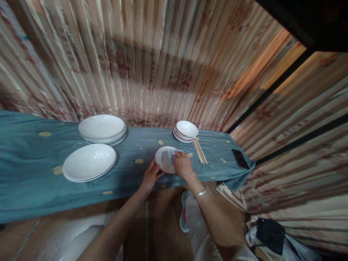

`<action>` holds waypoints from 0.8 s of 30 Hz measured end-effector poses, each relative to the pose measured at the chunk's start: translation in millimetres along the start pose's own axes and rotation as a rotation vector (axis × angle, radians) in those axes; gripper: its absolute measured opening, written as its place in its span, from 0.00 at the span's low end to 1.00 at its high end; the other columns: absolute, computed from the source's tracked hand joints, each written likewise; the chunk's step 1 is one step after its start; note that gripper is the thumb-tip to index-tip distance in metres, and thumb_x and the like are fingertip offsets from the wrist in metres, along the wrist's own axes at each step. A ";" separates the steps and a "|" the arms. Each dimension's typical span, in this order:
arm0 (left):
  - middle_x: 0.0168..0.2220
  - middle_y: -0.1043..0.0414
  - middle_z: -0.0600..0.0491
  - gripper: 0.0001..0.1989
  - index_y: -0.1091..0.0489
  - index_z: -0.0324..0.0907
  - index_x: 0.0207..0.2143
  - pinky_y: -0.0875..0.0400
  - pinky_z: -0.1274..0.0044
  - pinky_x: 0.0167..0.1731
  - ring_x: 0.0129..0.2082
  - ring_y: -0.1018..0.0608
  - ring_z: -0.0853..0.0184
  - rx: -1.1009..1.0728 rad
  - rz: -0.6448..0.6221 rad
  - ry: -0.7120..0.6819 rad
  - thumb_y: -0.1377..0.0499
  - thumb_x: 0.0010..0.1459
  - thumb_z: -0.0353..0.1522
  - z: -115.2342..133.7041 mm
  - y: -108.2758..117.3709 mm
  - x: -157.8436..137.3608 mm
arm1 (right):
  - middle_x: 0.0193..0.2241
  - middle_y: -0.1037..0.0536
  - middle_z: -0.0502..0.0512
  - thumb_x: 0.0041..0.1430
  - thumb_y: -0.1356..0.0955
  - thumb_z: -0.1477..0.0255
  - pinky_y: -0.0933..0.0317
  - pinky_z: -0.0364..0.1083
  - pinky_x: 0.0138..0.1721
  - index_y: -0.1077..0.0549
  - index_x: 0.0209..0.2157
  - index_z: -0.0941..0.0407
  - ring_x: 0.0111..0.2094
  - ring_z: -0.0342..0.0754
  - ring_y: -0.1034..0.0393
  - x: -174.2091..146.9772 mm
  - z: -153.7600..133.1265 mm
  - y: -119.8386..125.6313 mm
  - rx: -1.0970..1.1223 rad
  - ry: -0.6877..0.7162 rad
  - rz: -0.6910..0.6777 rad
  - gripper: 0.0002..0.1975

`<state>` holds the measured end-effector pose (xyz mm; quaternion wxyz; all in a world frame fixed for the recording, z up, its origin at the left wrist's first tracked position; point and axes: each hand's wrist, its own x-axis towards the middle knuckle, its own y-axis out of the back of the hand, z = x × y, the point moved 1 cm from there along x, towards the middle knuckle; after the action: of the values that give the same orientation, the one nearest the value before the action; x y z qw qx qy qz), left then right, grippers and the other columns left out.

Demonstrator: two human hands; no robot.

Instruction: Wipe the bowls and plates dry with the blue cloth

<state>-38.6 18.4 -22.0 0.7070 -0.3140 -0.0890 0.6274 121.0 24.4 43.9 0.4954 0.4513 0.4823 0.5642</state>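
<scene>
My left hand [150,175] grips the red-rimmed bowl [161,156] by its side, fingers partly curled, near the front of the surface [141,145]. My right hand [182,165] is closed on a bluish cloth [173,152] against the bowl's right side.

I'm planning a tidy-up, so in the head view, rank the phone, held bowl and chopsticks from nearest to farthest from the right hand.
From the right hand:
1. Held bowl: right at the hand, on its left.
2. Chopsticks: just to the right, slightly farther forward.
3. Phone: well out to the right, beyond the chopsticks.
</scene>
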 end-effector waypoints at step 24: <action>0.56 0.27 0.47 0.28 0.31 0.48 0.59 0.22 0.68 0.47 0.59 0.28 0.53 0.115 0.086 0.044 0.36 0.55 0.36 -1.5 0.8 3.2 | 0.41 0.18 0.57 0.71 0.40 0.73 0.40 0.44 0.43 0.22 0.39 0.57 0.44 0.49 0.25 -26.4 -31.7 22.1 0.348 0.162 -0.074 0.14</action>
<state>-37.9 21.0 -24.5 0.6979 -0.2902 -0.0234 0.6543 89.7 -5.8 61.0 0.3902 0.4651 0.6270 0.4882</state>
